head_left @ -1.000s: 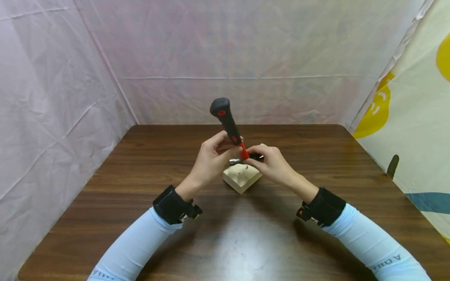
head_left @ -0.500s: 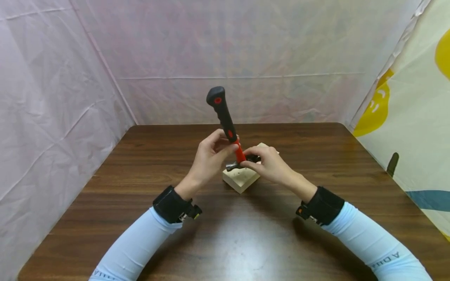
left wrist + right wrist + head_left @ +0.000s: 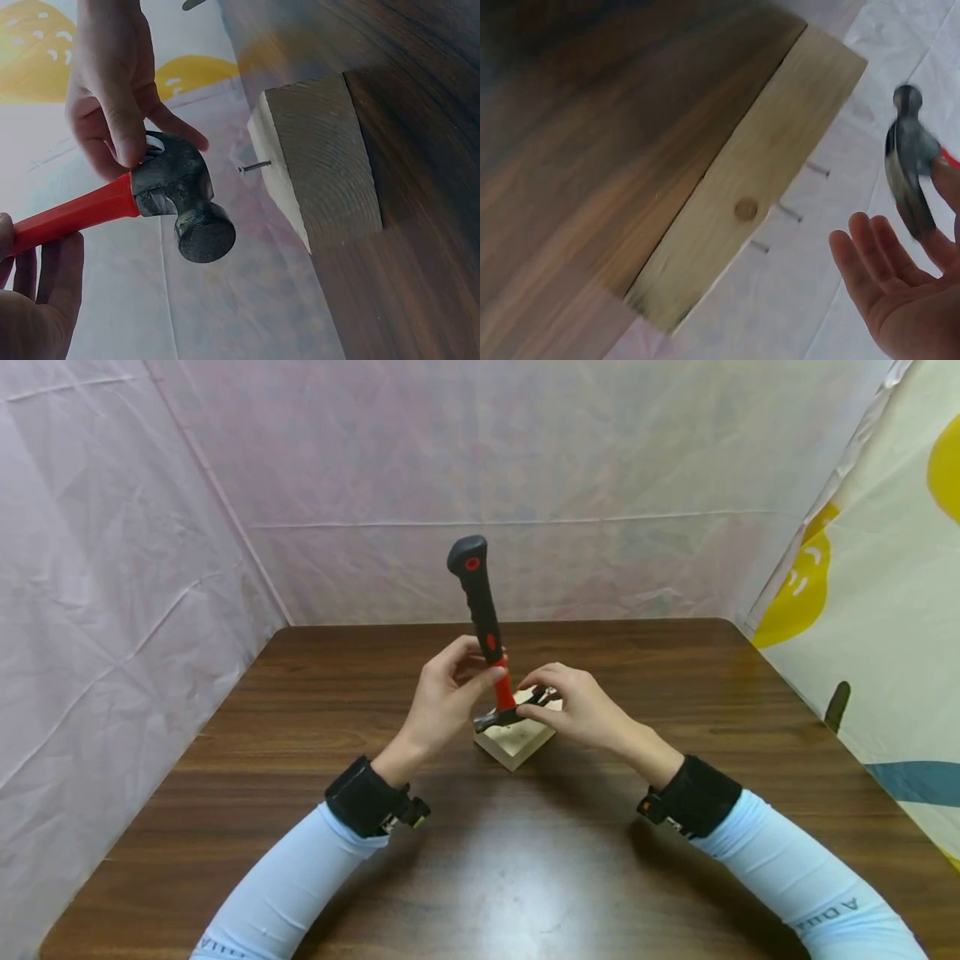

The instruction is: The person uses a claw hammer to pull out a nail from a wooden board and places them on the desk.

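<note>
Above a wooden block (image 3: 513, 745), a claw hammer (image 3: 480, 602) stands handle up, its black-and-red grip leaning slightly left. My left hand (image 3: 448, 697) holds the red neck of the handle between thumb and fingers. At the claw side of the metal head, my right hand (image 3: 581, 706) pinches with thumb and forefinger; its other fingers extend loosely in the right wrist view. The striking face (image 3: 208, 234) is apart from the block in the left wrist view. Three nails (image 3: 789, 212) stick out of the block's face in the right wrist view.
The block rests on a brown wooden table (image 3: 300, 760) with rounded far corners. Pale cloth (image 3: 480, 468) hangs behind and at the left. A cloth with yellow shapes (image 3: 798, 597) hangs at the right. Both forearms wear black wrist bands.
The hammer has turned so its striking face points more to the left and toward me, and its handle top has risen. Both hands keep hold; the block stays put.
</note>
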`<action>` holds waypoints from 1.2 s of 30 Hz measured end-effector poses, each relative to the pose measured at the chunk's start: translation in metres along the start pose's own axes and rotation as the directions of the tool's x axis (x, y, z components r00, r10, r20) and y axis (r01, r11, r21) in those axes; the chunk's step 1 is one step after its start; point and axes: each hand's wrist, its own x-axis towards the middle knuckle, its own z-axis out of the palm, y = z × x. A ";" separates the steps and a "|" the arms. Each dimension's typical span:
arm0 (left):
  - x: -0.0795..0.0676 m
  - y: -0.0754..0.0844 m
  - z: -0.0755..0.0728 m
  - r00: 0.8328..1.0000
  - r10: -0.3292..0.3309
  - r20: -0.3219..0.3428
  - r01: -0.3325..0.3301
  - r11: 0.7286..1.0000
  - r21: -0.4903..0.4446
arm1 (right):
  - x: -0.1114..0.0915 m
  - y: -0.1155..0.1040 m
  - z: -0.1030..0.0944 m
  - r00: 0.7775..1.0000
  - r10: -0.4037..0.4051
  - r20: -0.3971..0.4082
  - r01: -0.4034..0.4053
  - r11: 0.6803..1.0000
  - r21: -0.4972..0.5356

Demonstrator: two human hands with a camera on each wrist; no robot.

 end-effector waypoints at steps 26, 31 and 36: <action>0.000 -0.003 -0.011 0.991 -0.131 -0.041 0.135 0.981 0.137 | -0.009 0.056 -0.053 0.913 0.362 0.188 -0.328 0.925 -0.190; 0.001 -0.003 -0.009 0.988 -0.149 -0.047 0.155 0.975 0.159 | -0.008 0.060 -0.046 0.876 0.400 0.270 -0.335 0.907 -0.256; 0.002 -0.002 -0.007 0.985 -0.161 -0.058 0.169 0.967 0.189 | -0.009 0.063 -0.045 0.869 0.400 0.290 -0.318 0.902 -0.292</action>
